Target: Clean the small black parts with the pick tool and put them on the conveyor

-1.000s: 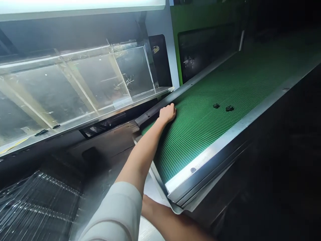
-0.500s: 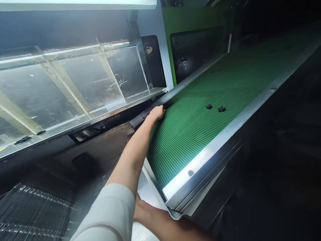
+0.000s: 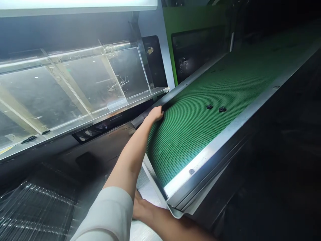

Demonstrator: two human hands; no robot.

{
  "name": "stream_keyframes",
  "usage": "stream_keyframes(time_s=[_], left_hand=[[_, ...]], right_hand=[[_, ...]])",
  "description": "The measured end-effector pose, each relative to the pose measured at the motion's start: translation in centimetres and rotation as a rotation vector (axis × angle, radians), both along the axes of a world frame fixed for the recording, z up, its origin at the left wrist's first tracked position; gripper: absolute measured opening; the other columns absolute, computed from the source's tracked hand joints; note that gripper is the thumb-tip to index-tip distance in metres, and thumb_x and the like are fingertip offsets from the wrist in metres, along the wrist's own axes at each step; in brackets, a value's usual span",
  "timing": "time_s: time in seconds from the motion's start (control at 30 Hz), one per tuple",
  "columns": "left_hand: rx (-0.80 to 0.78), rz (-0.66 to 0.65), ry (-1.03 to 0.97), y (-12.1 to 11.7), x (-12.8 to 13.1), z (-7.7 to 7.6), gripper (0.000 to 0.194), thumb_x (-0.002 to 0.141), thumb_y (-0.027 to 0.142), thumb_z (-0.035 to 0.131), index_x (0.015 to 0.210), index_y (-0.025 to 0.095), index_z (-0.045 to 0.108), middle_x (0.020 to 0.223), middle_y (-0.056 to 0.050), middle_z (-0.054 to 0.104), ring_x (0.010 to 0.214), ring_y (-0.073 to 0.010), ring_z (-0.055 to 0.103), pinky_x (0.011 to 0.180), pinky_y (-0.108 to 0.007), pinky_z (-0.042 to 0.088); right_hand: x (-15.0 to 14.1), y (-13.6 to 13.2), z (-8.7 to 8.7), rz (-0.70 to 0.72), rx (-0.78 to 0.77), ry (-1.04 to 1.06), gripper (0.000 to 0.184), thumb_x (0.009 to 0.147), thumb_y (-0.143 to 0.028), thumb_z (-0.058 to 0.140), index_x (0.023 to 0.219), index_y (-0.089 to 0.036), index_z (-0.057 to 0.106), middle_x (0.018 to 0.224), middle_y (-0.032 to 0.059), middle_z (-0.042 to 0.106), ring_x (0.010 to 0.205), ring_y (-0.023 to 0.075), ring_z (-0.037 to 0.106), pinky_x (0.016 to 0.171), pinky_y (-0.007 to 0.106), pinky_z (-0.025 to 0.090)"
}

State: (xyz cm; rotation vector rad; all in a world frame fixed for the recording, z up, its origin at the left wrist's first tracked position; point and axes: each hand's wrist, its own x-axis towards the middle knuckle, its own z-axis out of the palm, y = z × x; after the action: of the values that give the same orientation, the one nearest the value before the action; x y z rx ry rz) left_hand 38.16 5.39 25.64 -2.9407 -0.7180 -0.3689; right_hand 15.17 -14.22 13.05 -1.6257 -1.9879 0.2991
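Note:
My left hand (image 3: pixel 155 113), at the end of a bare forearm with a light grey sleeve, rests at the left side of a green ribbed conveyor belt (image 3: pixel 185 134), against its metal side rail. Its fingers are curled closed; what they hold, if anything, is hidden. Low down, my right hand (image 3: pixel 137 205) reaches in below the conveyor's front end, over a pale metal surface (image 3: pixel 146 231). My left arm hides its fingers. Two small black parts (image 3: pixel 209 107) (image 3: pixel 222 109) lie on the belt, to the right of my left hand.
The conveyor's bright near-side rail (image 3: pixel 200 159) ends in a corner close to my right forearm. On the left runs a machine shelf with clear panels (image 3: pixel 75 82), with small black pieces (image 3: pixel 29 139) on its ledge. Clear plastic (image 3: pixel 37 211) lies at lower left.
The view has shifted slightly. My left hand has moved a little left along the belt's edge, and my right hand stays low. The two black parts keep their places on the belt.

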Motion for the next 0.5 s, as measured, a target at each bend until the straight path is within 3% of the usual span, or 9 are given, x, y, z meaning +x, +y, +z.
stream_keyframes(time_s=[0.13,0.23,0.37,0.5], left_hand=[[-0.048,0.03,-0.06,0.1,-0.2,-0.1,0.03,0.101,0.026,0.059,0.127,0.012,0.066,0.136,-0.02,0.069,0.129,-0.03,0.065,0.107,-0.035,0.051],[-0.121,0.051,-0.106,0.2,-0.3,0.1,0.024,0.096,0.017,0.063,0.119,0.013,0.069,0.13,-0.018,0.071,0.128,-0.0298,0.066,0.107,-0.034,0.052],[-0.286,0.075,-0.198,0.7,-0.6,0.1,0.024,0.086,0.005,0.063,0.107,0.015,0.072,0.113,-0.015,0.076,0.116,-0.0287,0.072,0.102,-0.034,0.055],[-0.543,0.081,-0.338,1.2,-1.4,-0.2,0.021,0.088,0.008,0.06,0.104,0.013,0.072,0.094,-0.013,0.076,0.085,-0.0231,0.076,0.082,-0.033,0.061]], right_hand=[[0.2,0.2,0.8,0.054,-0.177,0.026,0.014,0.091,-0.005,0.065,0.098,-0.012,0.075,0.102,0.0129,0.074,0.099,0.0269,0.071,0.088,0.028,0.056],[0.4,-0.2,0.7,0.045,-0.16,0.081,0.018,0.098,-0.009,0.058,0.103,-0.013,0.075,0.105,0.013,0.073,0.103,0.0254,0.069,0.095,0.028,0.054],[0.0,0.5,-1.1,0.024,-0.155,0.183,0.016,0.1,-0.021,0.059,0.097,-0.015,0.074,0.101,0.0113,0.072,0.101,0.0254,0.067,0.095,0.029,0.053],[-1.2,3.8,-3.9,0.013,-0.174,0.238,0.019,0.089,-0.033,0.071,0.076,-0.018,0.067,0.079,0.0071,0.067,0.087,0.0277,0.066,0.09,0.034,0.054]])
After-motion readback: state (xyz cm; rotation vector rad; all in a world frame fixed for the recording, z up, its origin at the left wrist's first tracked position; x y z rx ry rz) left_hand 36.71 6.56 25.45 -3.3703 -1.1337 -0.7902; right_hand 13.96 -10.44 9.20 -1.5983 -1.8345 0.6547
